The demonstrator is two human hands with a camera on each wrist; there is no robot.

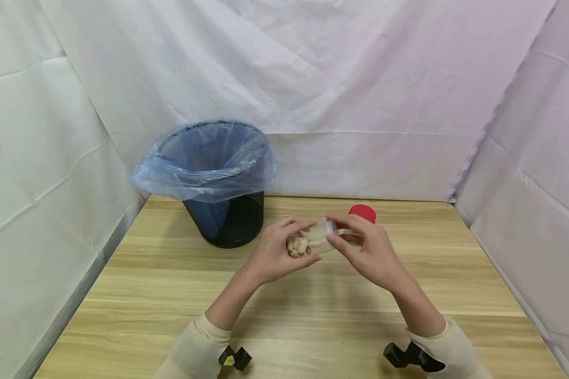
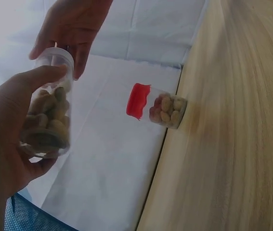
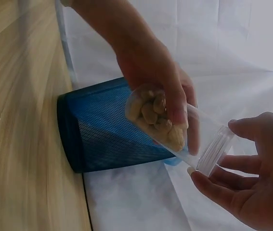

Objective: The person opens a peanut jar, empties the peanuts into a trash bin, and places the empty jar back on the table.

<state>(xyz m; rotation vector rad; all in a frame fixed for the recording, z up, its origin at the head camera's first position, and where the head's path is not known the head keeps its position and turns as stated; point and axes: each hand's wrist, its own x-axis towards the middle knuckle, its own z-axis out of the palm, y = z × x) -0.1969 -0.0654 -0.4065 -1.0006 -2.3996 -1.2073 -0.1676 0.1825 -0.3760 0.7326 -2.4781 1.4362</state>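
A clear plastic jar (image 1: 319, 239), partly filled with pale nuts (image 1: 297, 246) that look like peanuts in their shells, is tilted above the table. My left hand (image 1: 276, 251) grips it round the nut-filled bottom end, thumb on one side and fingers on the other. At the other end, the thumb and fingertips of my right hand (image 1: 367, 252) pinch the clear rim (image 3: 215, 150). Whether that rim is a lid or the bare neck, I cannot tell. Behind the right hand a second jar (image 2: 162, 109) of nuts stands upright on the table, with a red lid (image 1: 362, 212).
A black mesh bin (image 1: 227, 221) lined with a blue plastic bag (image 1: 204, 181) stands at the back left of the wooden table (image 1: 284, 326). White cloth sheets (image 1: 360, 68) hang behind the table and along both sides.
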